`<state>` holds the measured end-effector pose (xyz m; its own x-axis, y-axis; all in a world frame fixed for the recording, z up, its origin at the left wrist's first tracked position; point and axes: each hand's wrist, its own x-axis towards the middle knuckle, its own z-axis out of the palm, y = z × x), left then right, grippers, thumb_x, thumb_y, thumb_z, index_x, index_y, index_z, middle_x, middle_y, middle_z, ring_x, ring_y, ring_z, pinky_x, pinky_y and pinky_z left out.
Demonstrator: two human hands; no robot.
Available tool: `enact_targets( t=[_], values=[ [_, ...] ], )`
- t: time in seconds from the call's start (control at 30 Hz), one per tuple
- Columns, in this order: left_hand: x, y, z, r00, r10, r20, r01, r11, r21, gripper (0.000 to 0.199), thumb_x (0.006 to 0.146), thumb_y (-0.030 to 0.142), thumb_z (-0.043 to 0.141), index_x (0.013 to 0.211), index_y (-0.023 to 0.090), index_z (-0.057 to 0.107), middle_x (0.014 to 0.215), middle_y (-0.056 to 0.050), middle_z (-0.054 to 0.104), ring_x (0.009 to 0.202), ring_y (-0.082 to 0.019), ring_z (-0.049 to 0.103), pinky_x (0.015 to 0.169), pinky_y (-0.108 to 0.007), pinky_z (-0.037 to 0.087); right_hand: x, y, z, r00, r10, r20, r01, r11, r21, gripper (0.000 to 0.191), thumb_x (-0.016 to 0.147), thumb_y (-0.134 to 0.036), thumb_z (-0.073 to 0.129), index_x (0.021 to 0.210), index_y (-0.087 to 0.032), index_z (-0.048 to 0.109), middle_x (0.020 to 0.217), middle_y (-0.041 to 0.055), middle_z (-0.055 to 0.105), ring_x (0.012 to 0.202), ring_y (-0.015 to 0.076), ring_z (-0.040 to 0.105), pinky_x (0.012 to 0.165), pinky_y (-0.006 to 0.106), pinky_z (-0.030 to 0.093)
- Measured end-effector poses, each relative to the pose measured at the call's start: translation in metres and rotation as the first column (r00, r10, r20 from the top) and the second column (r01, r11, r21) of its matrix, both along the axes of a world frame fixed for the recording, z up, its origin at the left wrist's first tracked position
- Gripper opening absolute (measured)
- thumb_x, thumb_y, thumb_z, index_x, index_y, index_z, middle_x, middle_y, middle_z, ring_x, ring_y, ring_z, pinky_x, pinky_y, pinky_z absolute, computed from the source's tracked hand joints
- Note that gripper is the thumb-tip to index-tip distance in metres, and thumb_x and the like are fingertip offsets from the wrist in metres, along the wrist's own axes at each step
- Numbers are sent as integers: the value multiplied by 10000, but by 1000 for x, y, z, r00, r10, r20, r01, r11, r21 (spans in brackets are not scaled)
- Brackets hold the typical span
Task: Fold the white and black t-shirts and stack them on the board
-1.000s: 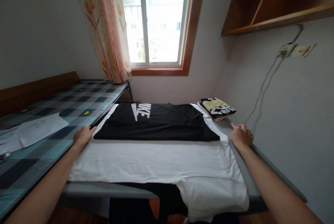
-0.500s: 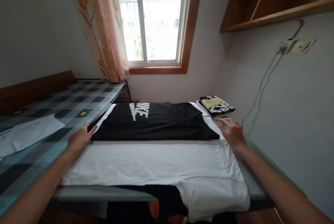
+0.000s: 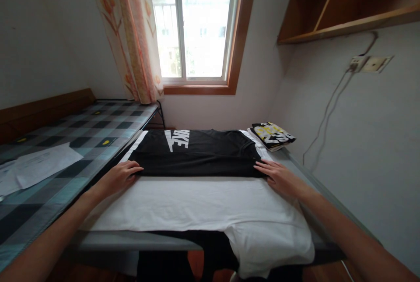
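Observation:
A black garment with white lettering [image 3: 203,155] lies partly folded on top of a spread white shirt [image 3: 183,203]. On the left end of the black fold rests my left hand [image 3: 120,176], its fingers lying on the cloth near the front edge. My right hand [image 3: 278,177] touches the fold's right end, fingers spread and flat. The white shirt's sleeve hangs over the near edge of the grey table [image 3: 108,240]. Behind my right hand, a folded black, white and yellow garment [image 3: 272,135] sits at the table's back right corner.
Along the left stands a bed with a checked cover [image 3: 82,128] and some paper sheets [image 3: 46,166]. A curtained window [image 3: 206,23] is in the far wall. At right, a cable [image 3: 324,115] hangs from a socket below a wooden shelf [image 3: 348,21].
Both hands have moved inward from the sides of the clothes onto the ends of the black fold. The black garment looks largely unmoved.

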<state>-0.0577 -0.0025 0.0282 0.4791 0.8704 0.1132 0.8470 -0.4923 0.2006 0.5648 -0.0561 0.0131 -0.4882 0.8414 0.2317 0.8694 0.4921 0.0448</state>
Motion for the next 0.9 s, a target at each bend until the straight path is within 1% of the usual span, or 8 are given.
enact_targets(
  t=[0.13, 0.27, 0.37, 0.53, 0.63, 0.7, 0.8, 0.9],
  values=[
    [1, 0, -1, 1000, -13, 27, 12, 1000, 17, 320, 852, 307, 480, 1011, 205, 738, 1047, -98, 693, 970, -245, 622, 963, -373, 460, 3, -1, -5, 998, -46, 43, 43, 997, 63, 516, 825, -58, 432, 1265, -232, 638, 1321, 53, 622, 1299, 280, 499, 1047, 509, 440],
    [0, -1, 0, 999, 0, 35, 0, 1000, -12, 318, 855, 299, 464, 975, 211, 745, 1013, -86, 689, 936, -229, 629, 897, -335, 489, 0, 0, -9, 999, -48, 9, 48, 998, 50, 476, 847, -52, 403, 1232, -158, 661, 1290, 127, 633, 1236, 273, 562, 1033, 474, 468],
    [-6, -3, 5, 999, -3, 54, 5, 999, -44, 330, 827, 260, 470, 997, 216, 749, 1026, -80, 684, 915, -215, 639, 875, -320, 494, 1, -3, -4, 999, -35, -11, 35, 999, 21, 496, 831, -32, 389, 1228, -141, 665, 1284, 137, 634, 1206, 259, 588, 1023, 444, 486],
    [-24, -15, 15, 997, 37, 72, -30, 995, -96, 333, 788, 281, 493, 962, 226, 771, 966, -74, 691, 849, -204, 643, 847, -318, 492, 6, -19, 6, 998, -34, -54, 35, 999, 12, 615, 759, 37, 355, 1238, -193, 665, 1300, 93, 629, 1235, 224, 567, 1043, 422, 473],
    [-33, -28, 18, 994, 47, 97, -26, 978, -206, 330, 741, 314, 519, 916, 236, 787, 900, -71, 703, 818, -210, 640, 811, -314, 490, 4, -32, 10, 998, -8, -56, 4, 998, -68, 621, 752, 33, 380, 1234, -231, 670, 1285, 70, 640, 1223, 224, 577, 1042, 422, 472],
    [-35, -36, 18, 992, 71, 106, -37, 955, -294, 316, 711, 365, 549, 864, 238, 794, 863, -70, 707, 780, -215, 634, 761, -310, 490, -1, -40, 14, 999, -11, -42, 6, 990, -139, 525, 795, -41, 447, 1212, -254, 686, 1258, 63, 657, 1201, 253, 593, 1028, 452, 478],
    [-30, -42, 20, 980, 150, 130, -96, 931, -352, 370, 716, 453, 541, 874, 231, 790, 860, -71, 712, 774, -226, 632, 712, -302, 488, -13, -46, 22, 998, -54, -33, 48, 986, -162, 341, 844, -298, 591, 1158, -260, 719, 1244, 81, 665, 1202, 306, 586, 1024, 491, 467],
    [-18, -39, 22, 967, 195, 162, -135, 938, -318, 421, 752, 483, 519, 1004, 250, 763, 988, -56, 714, 906, -235, 636, 819, -296, 483, -27, -43, 31, 997, -72, -30, 68, 992, -109, 410, 851, -461, 601, 1180, -242, 710, 1275, 98, 646, 1248, 318, 545, 1048, 489, 437]
  ],
)
